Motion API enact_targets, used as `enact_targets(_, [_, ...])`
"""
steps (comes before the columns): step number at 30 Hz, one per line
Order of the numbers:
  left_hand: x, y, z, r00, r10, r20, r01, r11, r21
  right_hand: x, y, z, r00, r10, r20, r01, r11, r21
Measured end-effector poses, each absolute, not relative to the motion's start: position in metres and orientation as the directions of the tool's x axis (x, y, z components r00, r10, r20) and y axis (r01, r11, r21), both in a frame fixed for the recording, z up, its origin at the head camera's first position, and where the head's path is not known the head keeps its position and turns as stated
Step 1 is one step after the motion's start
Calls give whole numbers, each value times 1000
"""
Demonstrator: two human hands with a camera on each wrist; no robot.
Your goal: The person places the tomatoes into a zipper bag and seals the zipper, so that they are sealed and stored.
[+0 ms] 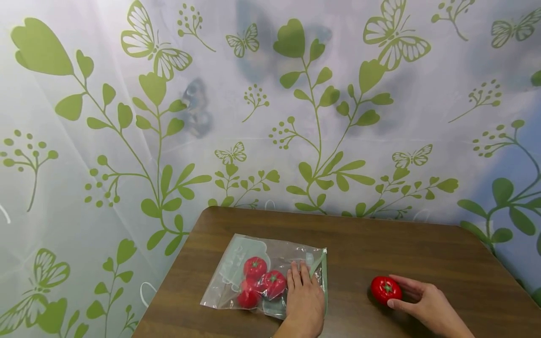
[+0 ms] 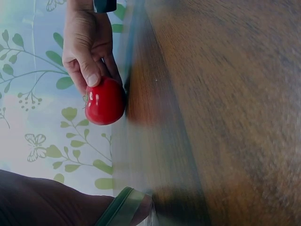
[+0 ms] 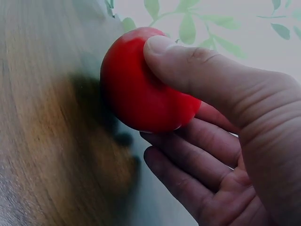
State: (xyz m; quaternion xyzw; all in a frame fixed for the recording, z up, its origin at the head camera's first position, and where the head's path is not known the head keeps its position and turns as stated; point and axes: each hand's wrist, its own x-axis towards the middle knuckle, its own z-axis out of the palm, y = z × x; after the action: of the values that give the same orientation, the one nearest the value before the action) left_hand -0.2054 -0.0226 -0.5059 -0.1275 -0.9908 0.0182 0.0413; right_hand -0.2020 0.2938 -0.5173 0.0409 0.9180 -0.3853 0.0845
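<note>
A clear zip bag [image 1: 224, 286] with a green zip edge lies flat on the table, several red tomatoes [image 1: 255, 268] showing through its plastic. On the bag's right part, near its mouth, my left hand [image 1: 305, 300] rests with straight fingers. The green zip strip [image 2: 121, 207] crosses that hand's thumb in the left wrist view. To the right, my right hand [image 1: 427, 303] holds a single red tomato [image 1: 385, 290] between thumb and fingers. Its green top faces up in the head view. Whether this tomato touches the tabletop I cannot tell.
The brown wooden table [image 1: 355, 244] has rounded far corners. Behind it hangs a pale curtain [image 1: 262, 117] printed with green leaves and butterflies. Bare tabletop lies between the bag and the held tomato.
</note>
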Motion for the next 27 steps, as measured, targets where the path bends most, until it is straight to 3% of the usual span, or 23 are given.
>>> enact_targets(11, [-205, -23, -508, -964, 250, 90, 248, 968, -38, -200, 286, -501, -986, 20, -166, 132, 702, -699])
enact_targets(27, [-209, -23, -506, -965, 261, 19, 261, 965, -29, -213, 233, -499, -989, -145, -13, -77, 595, -800])
